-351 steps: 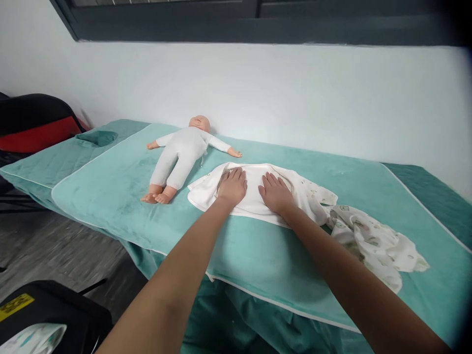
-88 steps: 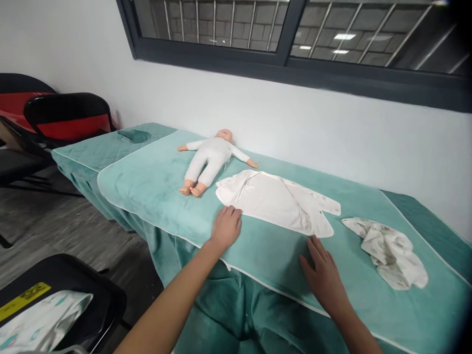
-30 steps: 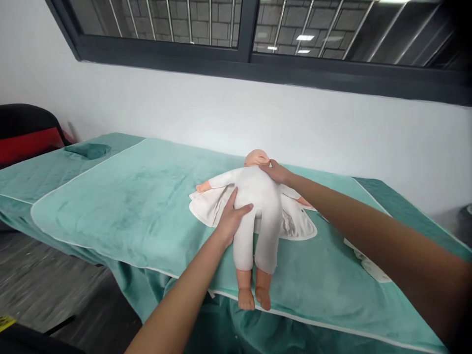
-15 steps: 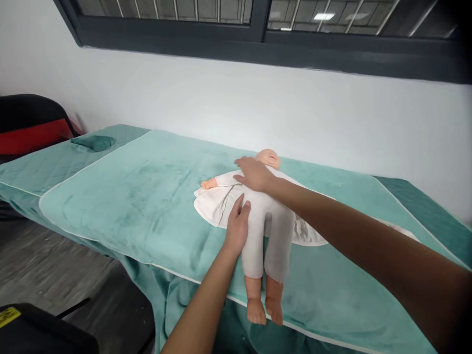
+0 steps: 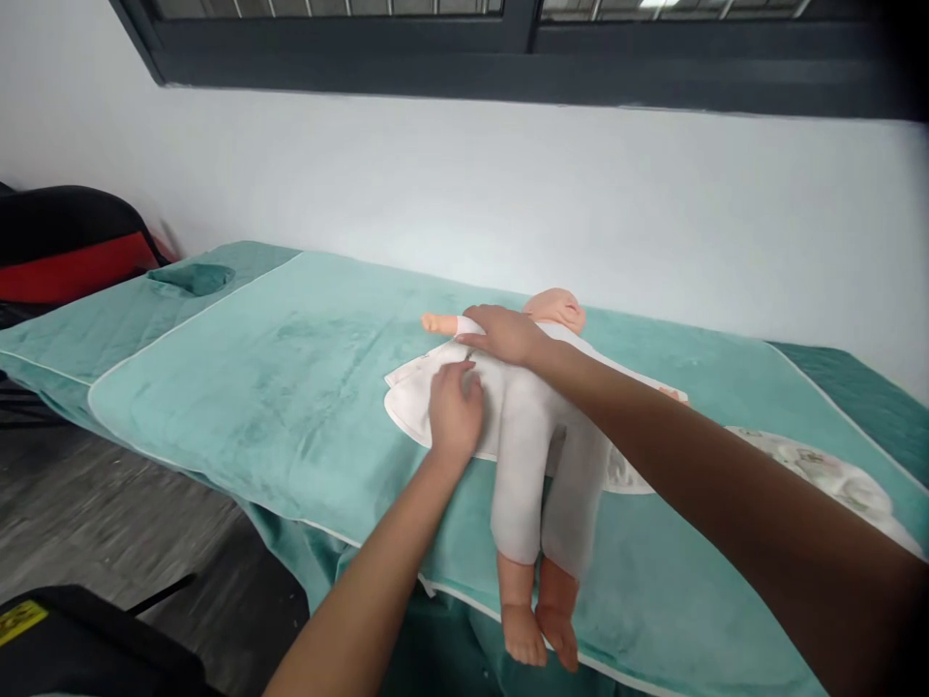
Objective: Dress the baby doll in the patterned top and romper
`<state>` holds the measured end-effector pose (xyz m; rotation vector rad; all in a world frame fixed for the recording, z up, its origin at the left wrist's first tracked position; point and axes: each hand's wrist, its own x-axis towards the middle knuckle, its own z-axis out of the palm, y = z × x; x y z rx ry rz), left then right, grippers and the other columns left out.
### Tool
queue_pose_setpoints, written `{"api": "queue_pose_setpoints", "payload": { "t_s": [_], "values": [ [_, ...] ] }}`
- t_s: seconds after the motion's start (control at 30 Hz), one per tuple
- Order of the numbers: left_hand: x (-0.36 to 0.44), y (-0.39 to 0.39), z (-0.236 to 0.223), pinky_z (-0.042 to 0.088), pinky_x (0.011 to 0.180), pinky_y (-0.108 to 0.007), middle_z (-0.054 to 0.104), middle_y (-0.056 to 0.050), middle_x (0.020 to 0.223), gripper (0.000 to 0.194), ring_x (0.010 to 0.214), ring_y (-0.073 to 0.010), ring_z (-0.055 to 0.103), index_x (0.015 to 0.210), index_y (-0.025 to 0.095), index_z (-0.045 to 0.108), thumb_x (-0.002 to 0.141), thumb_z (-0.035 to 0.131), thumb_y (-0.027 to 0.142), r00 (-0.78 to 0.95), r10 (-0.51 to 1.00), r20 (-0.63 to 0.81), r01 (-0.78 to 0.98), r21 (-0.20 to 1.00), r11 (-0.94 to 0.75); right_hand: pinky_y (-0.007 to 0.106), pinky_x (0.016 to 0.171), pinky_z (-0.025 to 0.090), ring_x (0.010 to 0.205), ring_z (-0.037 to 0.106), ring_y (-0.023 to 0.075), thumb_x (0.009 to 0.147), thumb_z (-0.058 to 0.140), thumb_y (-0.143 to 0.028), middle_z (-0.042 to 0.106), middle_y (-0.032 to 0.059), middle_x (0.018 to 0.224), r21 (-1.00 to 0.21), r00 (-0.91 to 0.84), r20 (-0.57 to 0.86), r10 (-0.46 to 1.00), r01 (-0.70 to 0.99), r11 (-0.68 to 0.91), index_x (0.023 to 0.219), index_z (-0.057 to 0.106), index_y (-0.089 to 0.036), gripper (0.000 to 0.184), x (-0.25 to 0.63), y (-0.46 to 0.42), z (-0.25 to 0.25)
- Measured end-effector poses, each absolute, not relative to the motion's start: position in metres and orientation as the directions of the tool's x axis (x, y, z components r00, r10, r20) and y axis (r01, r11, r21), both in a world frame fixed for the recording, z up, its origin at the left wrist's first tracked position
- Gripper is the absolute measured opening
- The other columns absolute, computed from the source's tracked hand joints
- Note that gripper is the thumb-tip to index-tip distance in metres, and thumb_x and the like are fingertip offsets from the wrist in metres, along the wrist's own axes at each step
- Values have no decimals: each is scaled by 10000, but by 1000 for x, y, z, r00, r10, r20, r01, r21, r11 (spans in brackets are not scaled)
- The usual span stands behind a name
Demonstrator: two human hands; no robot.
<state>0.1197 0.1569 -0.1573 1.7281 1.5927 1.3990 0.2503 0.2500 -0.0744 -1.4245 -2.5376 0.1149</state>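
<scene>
A baby doll (image 5: pixel 523 426) in a white bodysuit lies on its back, its body tipped towards the right and its head turned that way. My right hand (image 5: pixel 504 334) closes round the doll's sleeved upper arm (image 5: pixel 470 325), whose bare hand points left. Beneath the doll a white cloth garment (image 5: pixel 410 402) is spread, one part fanned out to the left. My left hand (image 5: pixel 456 407) rests on that part beside the doll's trunk, fingers curled at the cloth; what lies under the fingertips is partly hidden. The doll's bare feet reach over the bed's front edge.
A green padded cover (image 5: pixel 290 387) spans the bed, which stands along a white wall. A patterned white cloth (image 5: pixel 820 469) lies at right, partly behind my right forearm. A red and black chair (image 5: pixel 79 261) stands far left; a black object with a yellow label (image 5: pixel 21 620) is lower left.
The doll has rolled towards the right, its head turning and its left-side arm lifting in my right hand. My left hand has moved from the doll's hip up onto the garment.
</scene>
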Motion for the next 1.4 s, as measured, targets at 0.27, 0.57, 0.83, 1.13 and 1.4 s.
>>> {"api": "queue_pose_setpoints", "payload": {
  "t_s": [0.27,0.57,0.83,1.13,1.4],
  "values": [
    [84,209,-182,476,856,-370,681,-99,1004,170,962,-253,623,970,197,674,915,513,211,-189,887,422,757,638,-142,327,718,375,942,629,241,947,418,-668,723,44,1056,-183,-551,65,832,813,553,1061,682,-288,476,263,240,-81],
    [80,202,-185,485,861,-302,687,-34,949,120,916,-187,629,922,212,609,883,497,228,-463,810,361,405,898,-169,336,724,390,920,654,249,913,477,-650,750,33,1035,-160,-497,53,866,852,499,969,716,-285,440,256,238,-84],
    [83,199,-178,471,789,-260,654,10,863,82,827,-155,596,879,224,585,881,515,267,-516,813,271,270,952,-146,333,712,376,912,641,257,880,485,-696,742,37,1041,-198,-498,21,867,848,492,1023,740,-308,485,260,238,-86],
    [86,193,-185,409,771,-336,661,-60,904,178,860,-223,593,939,225,583,981,428,302,-220,828,516,705,671,-231,381,765,411,894,648,280,919,478,-585,738,88,1003,-42,-453,51,890,890,455,990,726,-253,420,245,241,-98],
    [93,188,-181,383,845,-401,660,-126,992,295,955,-275,573,985,198,649,1019,379,311,206,769,605,854,273,-443,423,890,424,1010,632,298,916,507,-298,708,128,1065,-10,-492,91,866,869,495,1064,689,-195,256,238,238,-100]
  ]
}}
